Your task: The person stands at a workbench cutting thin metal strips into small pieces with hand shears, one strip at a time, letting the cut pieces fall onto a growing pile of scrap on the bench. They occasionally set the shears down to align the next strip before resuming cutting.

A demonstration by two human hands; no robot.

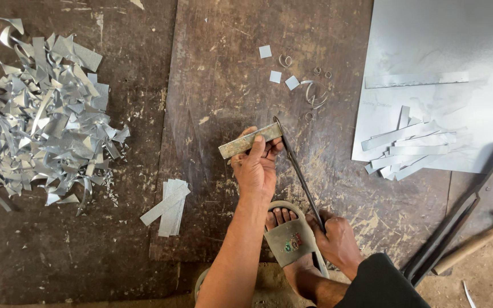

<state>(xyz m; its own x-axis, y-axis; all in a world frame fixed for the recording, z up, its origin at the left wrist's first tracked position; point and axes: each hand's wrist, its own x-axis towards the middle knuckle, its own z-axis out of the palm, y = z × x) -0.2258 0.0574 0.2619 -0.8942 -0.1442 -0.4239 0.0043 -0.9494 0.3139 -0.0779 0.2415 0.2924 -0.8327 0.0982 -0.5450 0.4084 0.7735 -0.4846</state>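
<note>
My left hand [256, 165] grips a narrow metal strip [249, 141], holding it flat and crosswise against the upper blade tip of long tin snips [299, 171]. My right hand [336, 238] is closed around the lower handle of the snips near my foot. The snips run diagonally from the strip down to my right hand, resting over a dark worn board [246, 85]. My foot in a grey sandal [292, 239] sits between the two hands.
A big heap of sheet-metal offcuts [44, 114] lies at the left. A few cut strips [169, 208] lie by the board's left edge. A large metal sheet [446, 68] with more strips [412, 148] is at the right. A second pair of shears [463, 211] and a hammer [477, 242] lie lower right.
</note>
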